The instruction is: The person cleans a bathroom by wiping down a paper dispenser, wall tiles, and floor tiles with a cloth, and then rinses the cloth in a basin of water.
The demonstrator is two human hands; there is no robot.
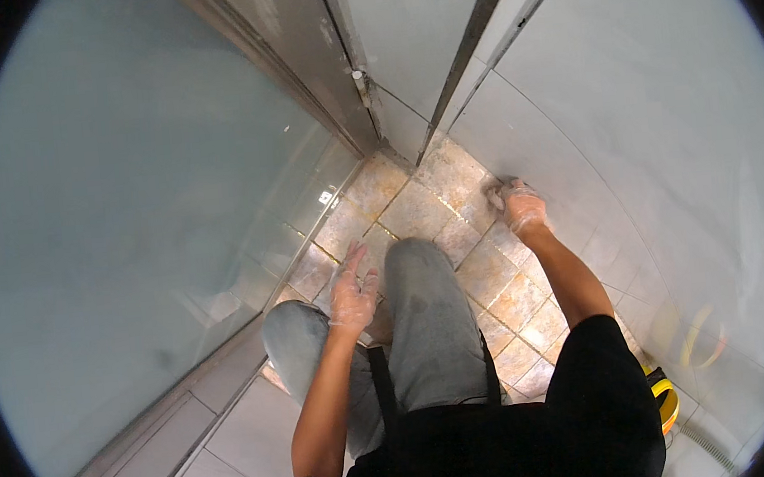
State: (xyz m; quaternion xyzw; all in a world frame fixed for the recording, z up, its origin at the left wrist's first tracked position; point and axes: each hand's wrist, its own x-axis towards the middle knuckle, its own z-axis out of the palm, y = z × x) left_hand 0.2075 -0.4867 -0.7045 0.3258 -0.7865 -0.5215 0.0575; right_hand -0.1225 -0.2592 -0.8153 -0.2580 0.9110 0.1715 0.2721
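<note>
My left hand (353, 294), in a clear plastic glove, hovers beside my left knee with its fingers apart and nothing in it. A similar glove covers my right hand (522, 206), which is low at the foot of the wall (572, 154) on the right. Its fingers are closed on a small grey scrubbing pad (494, 196), blurred and partly hidden by the hand. The pad is at the edge of the stone-patterned tile floor (413, 208), where floor meets wall. Water glistens along several grout lines.
A glass panel (132, 192) stands on the left above a raised sill (166, 421). Ahead, a metal door frame (297, 48) narrows into a corner. Behind my right arm is a yellow-and-black object (666, 401), with a ribbed hose (707, 447) near it.
</note>
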